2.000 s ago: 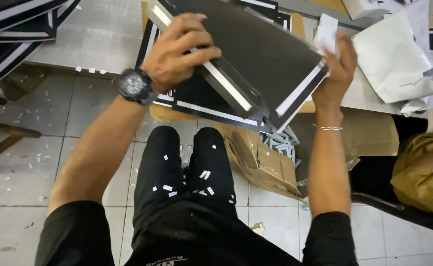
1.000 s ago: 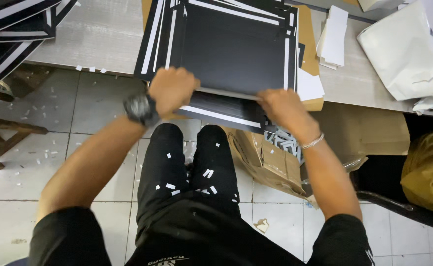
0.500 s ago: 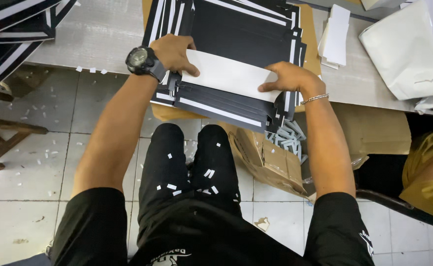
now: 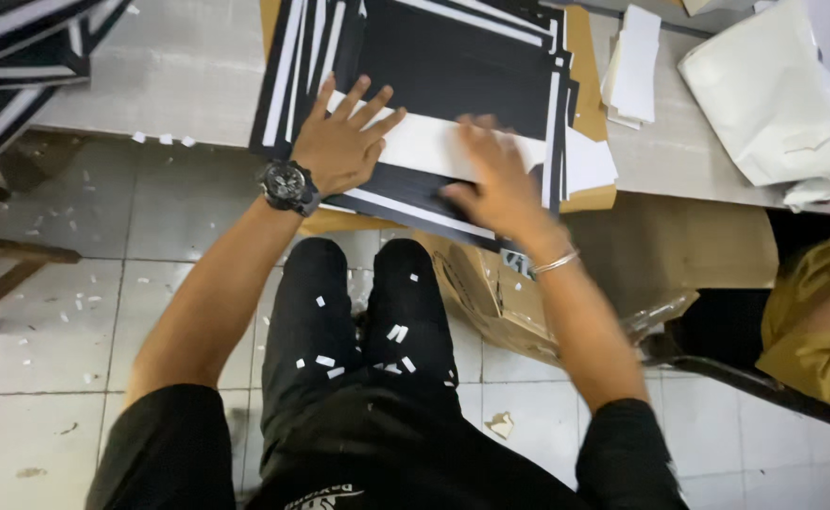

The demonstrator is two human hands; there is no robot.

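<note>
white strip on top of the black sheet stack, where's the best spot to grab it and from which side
Probably its right end, coming in from the right. The white strip lies flat across the black sheet stack, so there is no raised edge along its length. The left hand lies spread over its left end and the blurred right hand covers its near edge, but its right end pokes past the stack, giving fingers an edge to pinch.

A small workshop for paper or card work: stacks of black sheets with white borders [image 4: 453, 66] cover a grey bench [image 4: 151, 85], white offcuts [image 4: 321, 359] litter the tiled floor [image 4: 56, 340], an open cardboard box [image 4: 491, 293] sits below, and another worker in a mustard sleeve [image 4: 816, 321] sits alongside.
</note>
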